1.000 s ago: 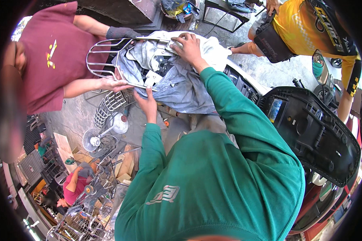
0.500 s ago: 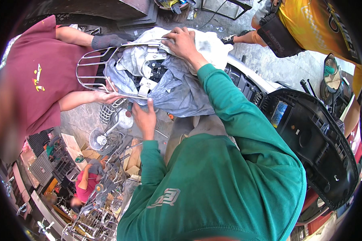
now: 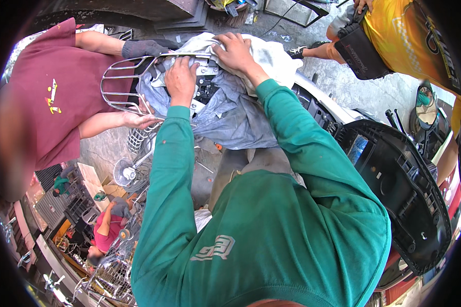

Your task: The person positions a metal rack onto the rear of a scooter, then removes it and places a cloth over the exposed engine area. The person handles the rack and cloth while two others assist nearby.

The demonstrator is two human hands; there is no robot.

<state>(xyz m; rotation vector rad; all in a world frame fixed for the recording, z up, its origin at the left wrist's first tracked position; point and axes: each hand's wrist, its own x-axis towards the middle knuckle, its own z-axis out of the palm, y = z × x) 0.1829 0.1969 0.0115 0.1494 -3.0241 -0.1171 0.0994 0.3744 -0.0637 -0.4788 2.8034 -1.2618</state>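
Note:
A bright metal rear rack (image 3: 119,77) with curved bars lies across the motorcycle's tail, which is draped in a white cloth (image 3: 269,53) and a grey-blue cloth (image 3: 230,128). My left hand (image 3: 181,84) reaches over the middle, its bent fingers at the rack's far bar. My right hand (image 3: 236,55) rests on the white cloth with fingers apart, beside the end of that bar. Between and below my hands shows a metal bracket plate (image 3: 207,70) over black parts. A co-worker's gloved hand (image 3: 141,48) is at the far bar; their bare hand (image 3: 141,120) supports the near bar.
The motorcycle's raised black seat (image 3: 399,189) stands at right. Behind it is a mirror (image 3: 425,105). A person in yellow (image 3: 415,41) stands far right. A fan (image 3: 125,172) and metal racks (image 3: 123,276) lie lower left, near a seated person in red (image 3: 105,233).
My left hand has left the rack's near bar and moved up and across to the far bar. My right hand has shifted slightly at the bar's end. The rack stays nearly in place.

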